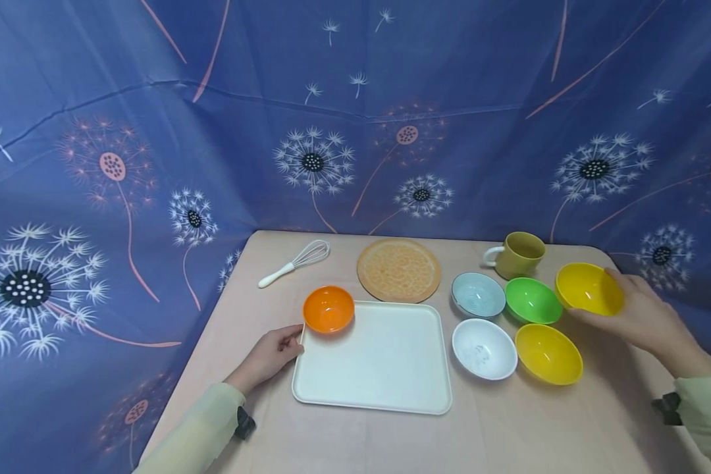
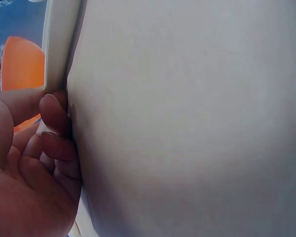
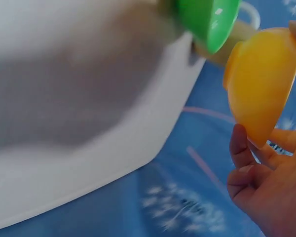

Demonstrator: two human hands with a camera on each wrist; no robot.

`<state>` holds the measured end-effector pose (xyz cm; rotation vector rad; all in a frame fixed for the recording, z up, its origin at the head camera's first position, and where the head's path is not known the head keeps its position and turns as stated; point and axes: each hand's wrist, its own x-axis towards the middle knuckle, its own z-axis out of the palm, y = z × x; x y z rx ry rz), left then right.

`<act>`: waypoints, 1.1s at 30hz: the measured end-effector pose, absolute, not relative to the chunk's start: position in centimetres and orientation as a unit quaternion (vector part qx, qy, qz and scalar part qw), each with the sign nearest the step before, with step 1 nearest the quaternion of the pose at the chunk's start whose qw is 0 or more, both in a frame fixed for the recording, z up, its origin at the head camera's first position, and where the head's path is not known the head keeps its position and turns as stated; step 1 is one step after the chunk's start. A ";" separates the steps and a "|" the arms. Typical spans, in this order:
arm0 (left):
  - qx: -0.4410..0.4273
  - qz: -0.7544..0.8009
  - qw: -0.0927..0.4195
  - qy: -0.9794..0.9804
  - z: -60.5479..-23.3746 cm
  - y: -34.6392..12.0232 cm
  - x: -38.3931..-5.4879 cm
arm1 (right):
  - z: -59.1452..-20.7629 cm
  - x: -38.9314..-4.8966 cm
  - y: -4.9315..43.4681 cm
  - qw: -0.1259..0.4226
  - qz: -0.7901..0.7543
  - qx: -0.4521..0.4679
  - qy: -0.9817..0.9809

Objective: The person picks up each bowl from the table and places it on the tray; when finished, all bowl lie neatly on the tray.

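Note:
A yellow bowl is lifted over the table's right side, its rim gripped between the thumb and fingers of my right hand. In the right wrist view the same yellow bowl appears side-on, raised from the table. My left hand holds the left edge of a white rectangular tray. Curled fingers lie at the tray's rim in the left wrist view. An orange bowl sits on the tray's upper left corner, just beyond that hand.
Beside the tray's right edge stand a light blue bowl, a green bowl, a white bowl and a second yellow bowl. Behind them is an olive mug. A whisk and a round pizza-patterned board lie at the back.

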<state>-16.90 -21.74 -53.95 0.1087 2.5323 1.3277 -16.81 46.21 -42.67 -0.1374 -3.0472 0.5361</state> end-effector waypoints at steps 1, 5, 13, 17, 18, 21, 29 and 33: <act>0.038 0.459 0.139 0.876 -54.0 -21.7 -16.9 | -42.5 -16.9 45.6 0.019 0.175 -0.036 -0.984; 0.042 0.456 0.136 0.878 -54.1 -21.8 -17.0 | -42.1 -17.3 43.0 0.019 0.183 0.000 -0.983; 0.048 0.455 0.138 0.879 -54.1 -21.8 -17.1 | -42.4 -18.2 37.9 0.005 0.187 0.034 -0.982; 0.044 0.458 0.139 0.877 -54.1 -21.9 -17.2 | -42.4 -18.3 35.1 -0.005 0.197 0.054 -0.979; 0.044 0.459 0.139 0.877 -54.2 -21.9 -17.2 | -42.4 -18.2 34.2 -0.004 0.199 0.061 -0.978; 0.045 0.460 0.138 0.876 -54.2 -21.9 -17.1 | -42.6 -18.1 31.8 -0.001 0.191 0.083 -0.978; 0.039 0.465 0.147 0.872 -54.1 -21.9 -17.2 | -43.4 -17.5 26.5 0.015 0.185 0.139 -0.973; 0.039 0.461 0.145 0.875 -54.1 -21.9 -17.3 | -44.3 -17.6 24.2 0.011 0.202 0.158 -0.966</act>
